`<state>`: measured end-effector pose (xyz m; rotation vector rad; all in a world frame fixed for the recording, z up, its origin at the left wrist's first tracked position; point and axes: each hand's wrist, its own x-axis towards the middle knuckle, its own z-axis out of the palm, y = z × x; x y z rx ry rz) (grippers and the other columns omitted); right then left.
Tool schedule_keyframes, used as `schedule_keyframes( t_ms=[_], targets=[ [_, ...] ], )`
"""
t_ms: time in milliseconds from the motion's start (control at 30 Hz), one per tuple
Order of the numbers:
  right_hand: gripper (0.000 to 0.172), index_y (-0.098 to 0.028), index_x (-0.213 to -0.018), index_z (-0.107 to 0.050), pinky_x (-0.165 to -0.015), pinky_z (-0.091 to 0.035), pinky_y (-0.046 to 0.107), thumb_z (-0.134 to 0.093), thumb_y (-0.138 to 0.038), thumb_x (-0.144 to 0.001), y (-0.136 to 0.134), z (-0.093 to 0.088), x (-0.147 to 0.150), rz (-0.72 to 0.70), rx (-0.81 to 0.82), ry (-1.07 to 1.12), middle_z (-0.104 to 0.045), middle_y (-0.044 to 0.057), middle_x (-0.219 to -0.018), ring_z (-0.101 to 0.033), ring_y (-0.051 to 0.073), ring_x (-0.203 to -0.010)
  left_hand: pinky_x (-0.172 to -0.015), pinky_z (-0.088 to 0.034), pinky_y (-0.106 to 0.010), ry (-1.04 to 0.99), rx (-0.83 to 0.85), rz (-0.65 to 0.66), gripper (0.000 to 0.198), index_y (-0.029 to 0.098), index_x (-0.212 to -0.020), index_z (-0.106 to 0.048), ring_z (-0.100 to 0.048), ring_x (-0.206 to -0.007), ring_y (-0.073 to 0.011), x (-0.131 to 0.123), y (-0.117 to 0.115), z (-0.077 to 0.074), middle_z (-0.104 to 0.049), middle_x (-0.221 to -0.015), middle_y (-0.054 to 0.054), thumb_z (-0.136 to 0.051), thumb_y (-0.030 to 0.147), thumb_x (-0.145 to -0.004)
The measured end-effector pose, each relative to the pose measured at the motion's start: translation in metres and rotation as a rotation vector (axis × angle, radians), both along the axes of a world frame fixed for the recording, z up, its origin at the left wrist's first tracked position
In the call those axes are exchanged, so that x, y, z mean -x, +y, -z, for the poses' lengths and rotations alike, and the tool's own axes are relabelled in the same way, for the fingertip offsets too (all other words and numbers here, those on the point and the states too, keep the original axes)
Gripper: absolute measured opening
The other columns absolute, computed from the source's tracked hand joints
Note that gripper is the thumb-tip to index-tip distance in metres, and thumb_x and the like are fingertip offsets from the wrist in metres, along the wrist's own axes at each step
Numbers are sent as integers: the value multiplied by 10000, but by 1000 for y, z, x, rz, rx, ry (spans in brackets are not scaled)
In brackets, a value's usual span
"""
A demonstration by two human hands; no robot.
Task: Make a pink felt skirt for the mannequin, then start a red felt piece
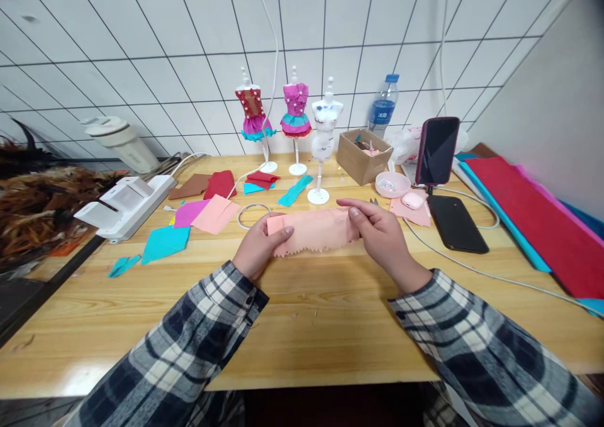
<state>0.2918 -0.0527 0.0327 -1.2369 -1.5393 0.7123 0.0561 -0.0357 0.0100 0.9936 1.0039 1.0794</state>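
Note:
Stretched between my hands above the wooden table is a strip of peach crepe paper (316, 231) with a zigzag lower edge. My left hand (258, 243) pinches its left end, thumb on top. The right end is gripped by my right hand (380, 235) between thumb and fingers. Just beyond the strip stands a bare white mini mannequin (325, 131). Two more mannequins behind it wear paper dresses, one a red and purple dress (255, 112), the other a magenta dress (296, 109). A turquoise paper piece (295, 190) lies near the bare mannequin's base.
Folded paper pieces (165, 243) and a white power strip (129, 207) are on the left. To the right are a cardboard box (361, 163), a pink bowl (392, 184), a propped phone (438, 150), a black phone (457, 222), a cable and red paper (533, 213). A water bottle (383, 106) stands behind.

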Motion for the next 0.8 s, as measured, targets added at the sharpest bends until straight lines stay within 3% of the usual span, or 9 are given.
schedule_keyframes(
  t_ms=[133, 333, 467, 600, 700, 800],
  targets=[
    [302, -227, -1089, -724, -757, -473, 314, -497, -334, -921, 7, 2, -7, 30, -9, -9, -734, 20, -962, -639, 182, -846, -668, -521, -243, 0, 8, -4, 388, 156, -946, -609, -643, -690, -129, 10, 6, -5, -687, -781, 6, -827, 281, -650],
    [305, -220, -1087, -722, -750, -484, 320, -494, -333, -919, 13, 7, -11, 48, 18, -37, -734, 30, -963, -646, 188, -860, -555, -461, -178, 54, -10, -58, 344, 172, -969, -610, -578, -605, -86, 17, 8, -11, -644, -749, 36, -782, 265, -686],
    [310, -221, -1083, -720, -575, -479, 282, -491, -353, -920, 15, 9, -14, 77, 36, -57, -712, 27, -833, -635, 166, -676, -512, -431, -176, 1, 2, -68, 306, 177, -990, -623, -539, -582, -86, 18, 10, -11, -610, -733, 42, -703, 207, -696],
    [331, -244, -1119, -700, -377, -403, 251, -487, -403, -923, 14, 10, -13, 57, 101, 0, -626, -7, -663, -528, 118, -408, -556, -470, -206, -112, 55, -82, 240, 173, -924, -618, -576, -637, -114, 15, 9, -10, -632, -776, 14, -666, 208, -691],
    [323, -249, -1114, -701, -373, -407, 252, -490, -403, -926, 11, 8, -11, 39, 82, -4, -627, -13, -654, -514, 109, -384, -530, -456, -204, -79, 75, -29, 276, 176, -866, -579, -555, -584, -100, 13, 5, -10, -609, -722, 20, -738, 341, -713],
    [307, -242, -1104, -710, -467, -464, 276, -482, -366, -939, 10, 6, -11, 41, 10, -78, -664, -11, -668, -551, 123, -441, -501, -410, -173, 84, 36, 14, 409, 188, -837, -527, -490, -514, -63, 13, 4, -10, -551, -627, 69, -839, 341, -623]
  ],
)
